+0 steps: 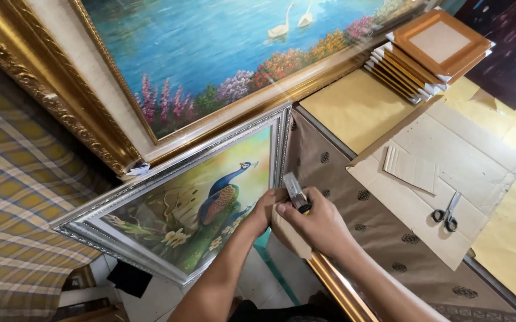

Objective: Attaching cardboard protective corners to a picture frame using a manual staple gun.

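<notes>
The right hand (317,225) grips a utility knife (296,194) and a brown paper scrap (289,235), just right of the silver-framed peacock painting (192,203). The left hand (264,210) curls closed against the knife. Scissors (447,213) lie well right on cardboard (448,161).

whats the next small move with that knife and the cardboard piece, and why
Probably draw the utility knife down along the small cardboard piece. The right hand grips the knife with its blade end up, the left hand pinches the cardboard beside it, and both sit close to the peacock painting, so keep the stroke short.
</notes>
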